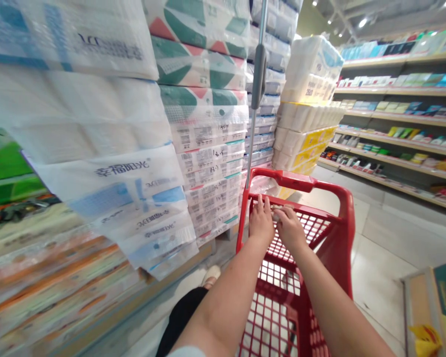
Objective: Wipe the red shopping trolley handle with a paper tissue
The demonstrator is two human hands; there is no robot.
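A red plastic shopping cart with grid walls stands in front of me. Both my hands are over its upper grid panel, below the handle bar. My left hand has its fingers stretched forward, the tips at the panel's top edge. Close beside it, my right hand has bent fingers drawn together towards the left hand. Something small and brownish shows by the right fingertips, too unclear to name. Through the lower grid, pale floor is visible.
Wrapped paper packs are stacked high at the left, close to the cart. A metal pole with a grey grip rises behind the cart's left side. More packs stand beyond. Stocked shelves line the right. A box sits lower right.
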